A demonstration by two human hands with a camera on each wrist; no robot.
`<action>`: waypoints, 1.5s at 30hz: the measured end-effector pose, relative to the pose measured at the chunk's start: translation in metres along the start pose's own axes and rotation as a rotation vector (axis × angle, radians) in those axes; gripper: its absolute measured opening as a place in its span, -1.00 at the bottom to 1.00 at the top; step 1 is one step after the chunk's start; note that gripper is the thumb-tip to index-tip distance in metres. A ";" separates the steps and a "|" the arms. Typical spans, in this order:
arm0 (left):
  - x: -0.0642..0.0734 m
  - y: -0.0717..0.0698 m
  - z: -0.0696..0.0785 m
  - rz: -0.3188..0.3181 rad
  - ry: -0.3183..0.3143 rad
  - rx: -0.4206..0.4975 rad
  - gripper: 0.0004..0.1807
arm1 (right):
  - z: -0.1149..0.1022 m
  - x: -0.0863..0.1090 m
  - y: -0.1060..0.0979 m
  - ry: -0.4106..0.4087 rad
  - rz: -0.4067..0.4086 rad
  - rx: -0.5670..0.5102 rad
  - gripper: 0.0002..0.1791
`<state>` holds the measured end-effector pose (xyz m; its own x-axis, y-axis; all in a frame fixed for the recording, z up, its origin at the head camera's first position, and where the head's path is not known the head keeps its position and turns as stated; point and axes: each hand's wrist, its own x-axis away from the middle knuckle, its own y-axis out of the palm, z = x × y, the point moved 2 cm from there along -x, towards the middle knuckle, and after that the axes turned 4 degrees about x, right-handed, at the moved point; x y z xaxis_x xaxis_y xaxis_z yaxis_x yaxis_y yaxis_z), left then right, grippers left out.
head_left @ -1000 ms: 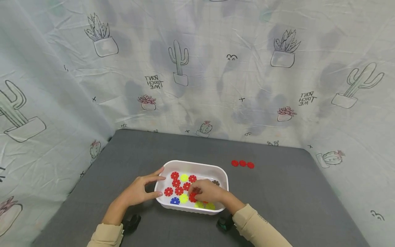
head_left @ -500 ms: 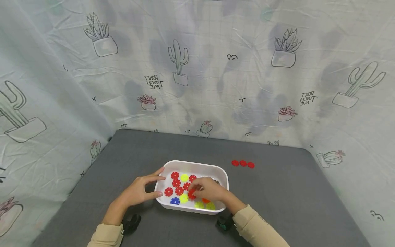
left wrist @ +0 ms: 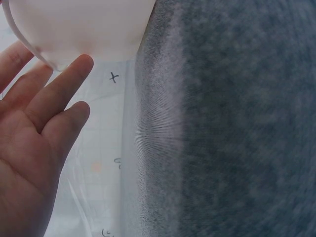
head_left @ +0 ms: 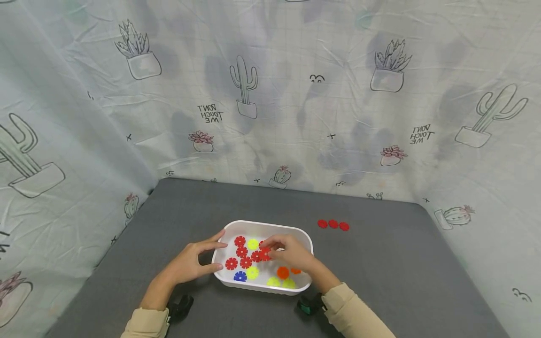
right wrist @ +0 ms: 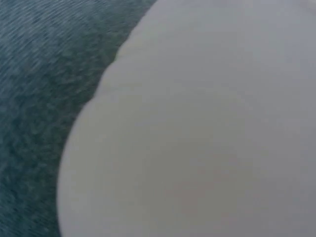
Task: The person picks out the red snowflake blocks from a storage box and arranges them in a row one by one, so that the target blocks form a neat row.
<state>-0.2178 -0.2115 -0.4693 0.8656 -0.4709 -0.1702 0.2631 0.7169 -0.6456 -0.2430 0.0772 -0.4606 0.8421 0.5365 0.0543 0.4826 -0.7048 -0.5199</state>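
Note:
A white plastic tray (head_left: pixel 236 283) holds several notched building discs, flat like snowflakes. My left hand (head_left: pixel 192 260) rests at the tray's left end, fingers fairly straight, fingertips at the rim and thumb at the near corner. In the left wrist view that hand (left wrist: pixel 39 128) has its fingers extended beside the tray's outer wall (left wrist: pixel 89 29). Inside the tray, thumb and fingers of my right hand (head_left: pixel 291 253) pinch a red disc (head_left: pixel 265 254). The right wrist view has only the blurred tray wall (right wrist: pixel 187 133), the hand out of sight.
Three red discs (head_left: pixel 333 224) lie in a row on the grey table (head_left: pixel 380 263), right of the tray. Yellow discs (head_left: pixel 252 272), a blue disc (head_left: pixel 240 276) and an orange disc (head_left: pixel 282 272) lie in the tray. A printed curtain (head_left: pixel 287 117) hangs behind the table.
My right hand has moved up toward the tray's far side with the red disc in its fingers, uncovering the orange discs. The left hand has stayed put.

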 end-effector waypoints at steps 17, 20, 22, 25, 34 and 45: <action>0.001 0.000 0.001 0.008 0.002 0.007 -0.43 | 0.013 0.030 -0.053 0.101 0.244 -0.118 -0.67; 0.001 0.001 0.000 0.006 0.004 0.007 -0.43 | 0.022 0.037 -0.064 0.085 0.297 -0.152 -0.65; 0.002 0.001 -0.002 0.004 0.005 0.010 -0.43 | 0.031 0.042 -0.071 0.050 0.336 -0.183 -0.65; 0.004 0.001 -0.003 0.002 0.005 -0.001 -0.42 | 0.046 0.049 -0.080 -0.013 0.401 -0.233 -0.65; 0.004 0.001 -0.002 0.001 0.005 -0.001 -0.43 | 0.084 0.063 -0.105 0.182 0.553 -0.301 -0.58; 0.000 0.000 -0.002 0.003 0.007 0.009 -0.42 | 0.118 0.082 -0.143 0.305 0.638 -0.292 -0.55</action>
<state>-0.2183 -0.2122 -0.4708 0.8635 -0.4722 -0.1771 0.2644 0.7230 -0.6382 -0.2713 0.2763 -0.4823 0.9878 -0.1373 0.0741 -0.1109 -0.9519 -0.2857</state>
